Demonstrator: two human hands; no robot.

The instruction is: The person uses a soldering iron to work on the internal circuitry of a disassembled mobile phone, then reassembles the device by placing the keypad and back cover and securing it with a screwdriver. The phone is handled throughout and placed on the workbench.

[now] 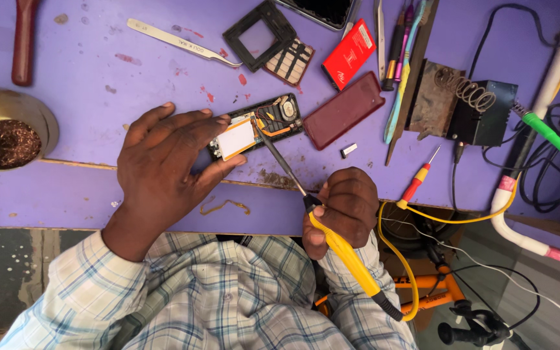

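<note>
My left hand (163, 162) presses down on an opened small phone (257, 126) lying on the purple bench, fingers gripping its left end beside a white panel. My right hand (348, 204) is shut on a yellow-handled soldering iron (332, 236). Its dark tip reaches up-left and touches the phone's board near the orange strip. The iron's yellow cord loops off to the right.
A maroon back cover (343, 110), red battery (349, 54), black frame (258, 35), keypad piece (291, 61) and metal tweezers (179, 42) lie beyond the phone. A brass tip-cleaner pot (4, 136) is at left. Soldering stand (481, 107), red-yellow screwdriver (417, 181) and cables crowd the right.
</note>
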